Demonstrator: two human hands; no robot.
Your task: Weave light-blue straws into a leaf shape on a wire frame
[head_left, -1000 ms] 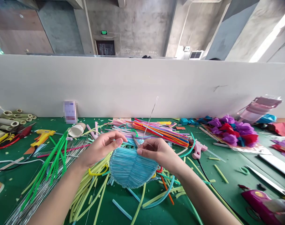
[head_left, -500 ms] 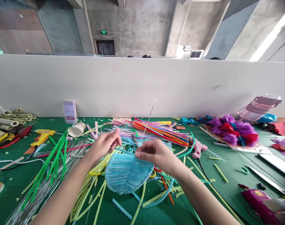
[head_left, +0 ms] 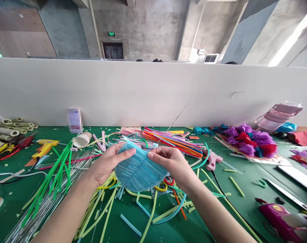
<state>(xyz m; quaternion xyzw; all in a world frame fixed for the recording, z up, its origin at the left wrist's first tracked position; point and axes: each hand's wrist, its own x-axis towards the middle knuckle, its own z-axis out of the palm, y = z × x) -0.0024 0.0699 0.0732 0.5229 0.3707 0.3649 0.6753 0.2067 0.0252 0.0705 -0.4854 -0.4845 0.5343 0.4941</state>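
A blue leaf-shaped piece (head_left: 142, 172), made of rows of fuzzy pipe cleaner, is held up above the table between both hands. My left hand (head_left: 110, 162) pinches its upper left edge, thumb on the near face. My right hand (head_left: 170, 161) grips the upper right edge, thumb in front and fingers behind. A thin metal wire (head_left: 175, 121) rises from a small pale blue knot (head_left: 155, 145) beside my right fingers and leans to the right. Whether my right fingers also hold the wire's base is hidden.
Behind the leaf lies a heap of coloured pipe cleaners (head_left: 176, 143). Green stems (head_left: 58, 172) and metal wires (head_left: 39, 206) spread at left, near a yellow glue gun (head_left: 44, 148). To the right are a pink glue gun (head_left: 213, 160), scissors (head_left: 287, 194) and purple-red petals (head_left: 251, 141).
My left hand, previously beside the leaf with its fingers curled, now grips its left edge. The leaf has risen and turned. Its wire leans further right.
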